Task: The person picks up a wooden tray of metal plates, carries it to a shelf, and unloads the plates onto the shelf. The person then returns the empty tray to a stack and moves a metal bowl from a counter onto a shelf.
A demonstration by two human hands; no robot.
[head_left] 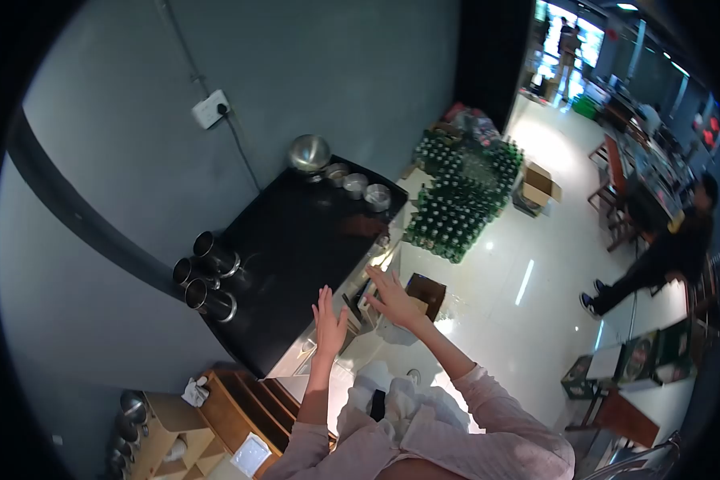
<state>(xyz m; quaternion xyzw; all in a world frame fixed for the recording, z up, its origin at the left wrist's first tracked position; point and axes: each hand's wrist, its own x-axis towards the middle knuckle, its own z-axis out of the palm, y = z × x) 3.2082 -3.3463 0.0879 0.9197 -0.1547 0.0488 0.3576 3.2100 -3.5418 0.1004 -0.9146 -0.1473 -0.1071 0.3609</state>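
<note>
My left hand (329, 324) is raised near the front edge of a black tabletop (296, 232), its fingers extended and nothing in it. To its right, my right hand (394, 299) is also empty, with fingers spread, in front of the table's front side. On the tabletop's left end stand three metal cups (210, 299). At the far end are a shiny metal bowl (309, 153) and three small metal containers (355, 186). Neither hand appears to touch any of these.
Many green bottles (456, 200) stand on the floor beyond the table, beside an open cardboard box (538, 188). A brown box (426, 295) is near my right hand. A person (664, 248) sits at the right. Wooden shelving (252, 412) is at lower left.
</note>
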